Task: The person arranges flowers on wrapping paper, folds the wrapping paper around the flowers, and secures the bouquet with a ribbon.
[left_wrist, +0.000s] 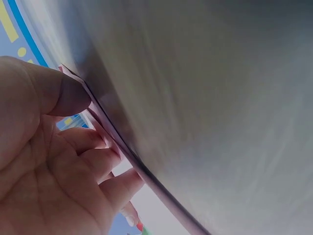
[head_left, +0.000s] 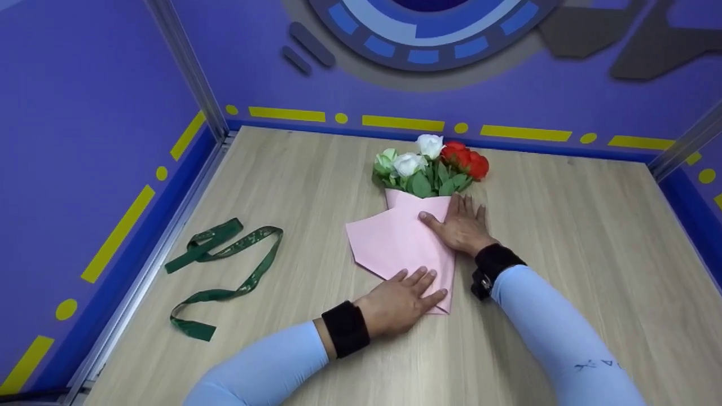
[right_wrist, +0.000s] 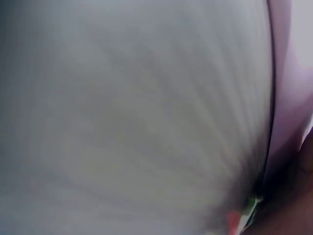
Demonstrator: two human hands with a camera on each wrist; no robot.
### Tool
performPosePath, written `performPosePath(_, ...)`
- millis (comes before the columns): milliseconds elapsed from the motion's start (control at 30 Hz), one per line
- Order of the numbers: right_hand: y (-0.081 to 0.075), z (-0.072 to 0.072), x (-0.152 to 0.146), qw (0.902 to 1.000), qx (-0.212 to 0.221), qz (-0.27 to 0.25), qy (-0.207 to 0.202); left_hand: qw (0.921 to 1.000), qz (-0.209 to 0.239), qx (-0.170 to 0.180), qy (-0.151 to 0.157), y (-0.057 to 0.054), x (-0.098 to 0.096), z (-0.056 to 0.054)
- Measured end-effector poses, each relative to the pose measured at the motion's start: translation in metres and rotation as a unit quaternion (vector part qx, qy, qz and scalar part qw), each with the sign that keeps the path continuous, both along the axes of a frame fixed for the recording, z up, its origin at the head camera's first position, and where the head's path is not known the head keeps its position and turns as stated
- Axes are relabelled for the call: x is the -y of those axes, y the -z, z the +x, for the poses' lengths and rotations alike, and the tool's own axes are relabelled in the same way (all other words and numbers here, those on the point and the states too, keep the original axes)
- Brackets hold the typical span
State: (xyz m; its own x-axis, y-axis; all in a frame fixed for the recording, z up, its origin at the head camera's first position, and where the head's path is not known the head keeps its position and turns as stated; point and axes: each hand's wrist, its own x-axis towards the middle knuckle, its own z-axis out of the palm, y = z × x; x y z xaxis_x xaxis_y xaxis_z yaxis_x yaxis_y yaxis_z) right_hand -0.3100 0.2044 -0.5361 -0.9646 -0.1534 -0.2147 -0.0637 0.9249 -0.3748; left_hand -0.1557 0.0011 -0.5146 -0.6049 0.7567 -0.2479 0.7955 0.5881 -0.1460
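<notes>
A bouquet of white roses (head_left: 410, 164) and red roses (head_left: 465, 159) with green leaves lies on the table, its lower part wrapped in pink paper (head_left: 383, 239). My left hand (head_left: 399, 301) rests on the lower part of the paper with its fingers spread. In the left wrist view its thumb and fingertips meet the paper's folded edge (left_wrist: 122, 147). My right hand (head_left: 463, 228) presses on the upper right edge of the wrap, just below the blooms, fingers straight. The right wrist view shows the paper (right_wrist: 286, 93) at the right side. The stems are hidden inside.
A dark green ribbon (head_left: 242, 287) lies in loose bends on the wooden table (head_left: 564, 237), left of the bouquet. Blue-purple panels (head_left: 271, 73) with yellow marks stand behind and to the left, and a metal rail (head_left: 169, 237) runs along the left edge.
</notes>
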Motion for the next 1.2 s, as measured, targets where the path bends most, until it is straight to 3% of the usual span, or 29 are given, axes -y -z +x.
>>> performPosePath(133, -0.003, 0.002, 0.000, 1.0000, -0.001, -0.003, 0.002, 1.0000, 0.001, 0.007, -0.005, -0.001, 0.000, 0.000)
performPosePath(233, -0.002, 0.016, 0.001, 0.9999, -0.015, -0.007, -0.002, 0.9996, 0.015, 0.020, -0.012, -0.002, 0.000, -0.001)
performPosePath(400, 0.000, 0.061, 0.004, 0.9991, -0.034, -0.007, -0.024, 0.9987, 0.029, 0.036, -0.023, -0.002, 0.002, -0.001)
performPosePath(667, -0.005, 0.144, 0.011, 0.9975, -0.039, 0.000, -0.059, 0.9999, 0.012, 0.008, -0.001, -0.001, 0.003, 0.003)
performPosePath(800, -0.007, 0.169, 0.014, 0.9972, -0.024, -0.016, -0.068, 0.9999, 0.001, 0.015, -0.008, -0.002, 0.005, 0.003)
performPosePath(933, -0.003, 0.172, 0.015, 0.9968, -0.028, -0.027, -0.070, 0.9998, -0.009, 0.012, -0.009, -0.003, 0.006, 0.003)
performPosePath(1200, 0.005, 0.148, 0.013, 0.9966, -0.058, -0.016, -0.057, 0.9998, -0.018, -0.003, 0.005, -0.004, 0.004, 0.002)
